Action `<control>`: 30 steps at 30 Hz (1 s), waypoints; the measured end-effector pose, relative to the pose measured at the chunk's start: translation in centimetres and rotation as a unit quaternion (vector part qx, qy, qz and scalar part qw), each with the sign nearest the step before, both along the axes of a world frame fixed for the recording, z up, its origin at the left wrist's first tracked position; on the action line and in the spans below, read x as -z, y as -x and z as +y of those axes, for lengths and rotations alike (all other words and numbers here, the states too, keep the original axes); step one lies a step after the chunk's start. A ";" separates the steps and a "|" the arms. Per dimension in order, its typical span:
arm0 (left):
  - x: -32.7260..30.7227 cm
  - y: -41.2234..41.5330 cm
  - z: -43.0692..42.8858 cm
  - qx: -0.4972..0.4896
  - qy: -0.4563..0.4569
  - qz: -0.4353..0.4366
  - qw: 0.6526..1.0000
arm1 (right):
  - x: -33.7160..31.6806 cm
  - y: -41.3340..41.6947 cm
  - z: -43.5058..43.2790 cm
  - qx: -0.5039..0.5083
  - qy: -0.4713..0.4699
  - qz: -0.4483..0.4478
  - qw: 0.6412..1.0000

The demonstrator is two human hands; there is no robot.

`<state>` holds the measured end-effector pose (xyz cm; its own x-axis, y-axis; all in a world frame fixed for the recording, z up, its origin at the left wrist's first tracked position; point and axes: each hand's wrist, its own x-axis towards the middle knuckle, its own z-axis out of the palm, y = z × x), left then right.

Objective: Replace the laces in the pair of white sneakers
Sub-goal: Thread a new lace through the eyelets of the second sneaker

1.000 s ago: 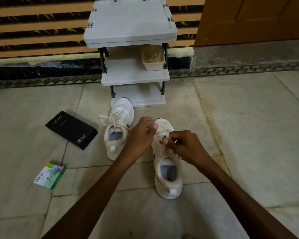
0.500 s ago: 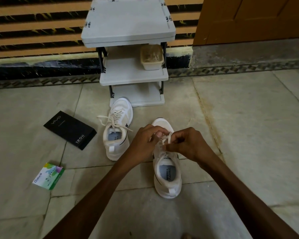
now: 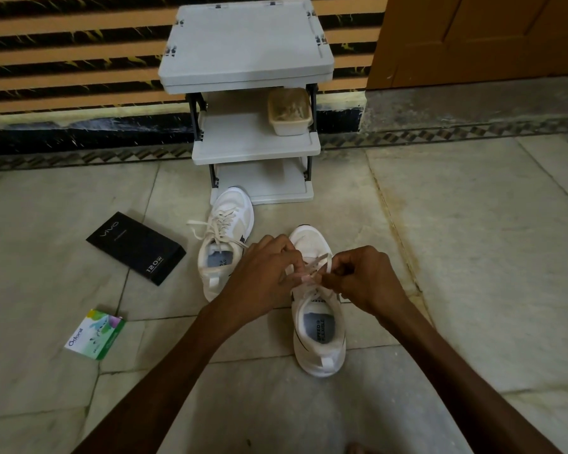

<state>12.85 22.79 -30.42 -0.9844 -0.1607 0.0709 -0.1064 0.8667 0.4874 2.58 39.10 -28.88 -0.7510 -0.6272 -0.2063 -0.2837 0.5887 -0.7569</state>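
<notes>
Floor (image 3: 473,257) first: pale stone slabs under everything, and a grey rack (image 3: 246,44) with three shelves stands at your twelve o'clock against the striped wall. A tub (image 3: 289,114) sits on its middle shelf, right-hand end. At one o'clock, a brown door (image 3: 479,34).

Both your forearms reach in from six o'clock and meet over the near shoe (image 3: 318,322), dead centre, toe pointing to twelve, heel towards you. The far shoe (image 3: 227,240) lies just beside it at eleven o'clock, toe almost at the rack's bottom shelf, its own lace loose and trailing off to nine.

At nine o'clock, a black box (image 3: 135,247) lies flat and angled. At eight o'clock, a small green and white packet (image 3: 95,334), well apart from the shoes.

Now your hands. Your left hand (image 3: 263,276) is curled over the near shoe's eyelets, fingertips pinching the lace (image 3: 315,263) where it crosses. Your right hand (image 3: 364,276) comes in from three o'clock, thumb and fingers pinched on the same lace, a short end poking up between the two hands. The fingertips nearly touch. How many eyelets are threaded on the near shoe, I cannot tell; your hands cover them.
</notes>
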 end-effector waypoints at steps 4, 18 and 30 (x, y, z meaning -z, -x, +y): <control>-0.4 0.0 0.6 -0.003 -0.130 -0.014 0.991 | -0.2 -0.1 0.3 -0.035 0.036 0.048 0.998; -2.5 -1.5 1.4 -0.010 -0.054 0.000 0.998 | 0.6 0.0 0.7 0.053 0.090 -0.030 0.994; 3.0 0.2 4.2 -0.225 -0.123 0.050 0.965 | 0.2 0.0 0.2 0.065 0.126 -0.181 0.973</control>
<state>12.61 27.00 -33.45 -0.8012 -0.5945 0.0677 -0.3860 0.6000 0.7007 2.54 39.30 -29.06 -0.7341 -0.5969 -0.3237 0.0932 0.3836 -0.9188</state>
